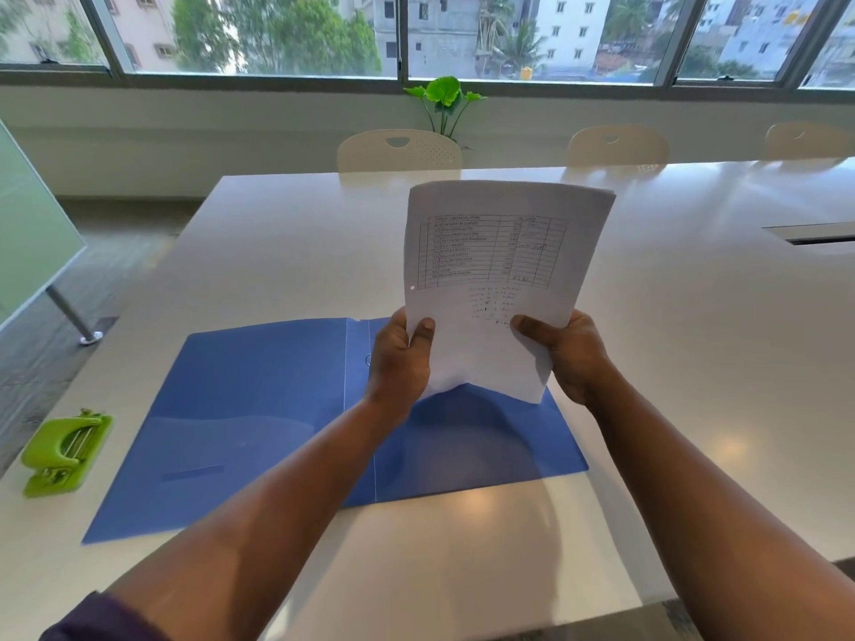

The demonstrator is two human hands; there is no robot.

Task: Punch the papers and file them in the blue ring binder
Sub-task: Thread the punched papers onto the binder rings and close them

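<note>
A person seated at a white table [277, 233] holds a thin stack of papers [499, 270] upright in both hands, above an open blue binder [259, 409] lying flat on the table. The left hand [400, 363] grips the stack's lower left edge, thumb across the front; the right hand [573, 356] grips the lower right edge the same way. A small punched hole shows near the left margin of the top sheet, so punching seems done. A green hole punch [65, 451] sits well apart at the table's left edge. The step looks like squaring the sheets before filing. Next, the holes must line up with the binder's ring, barely visible beside the left hand, and the stack lowered onto it.
</note>
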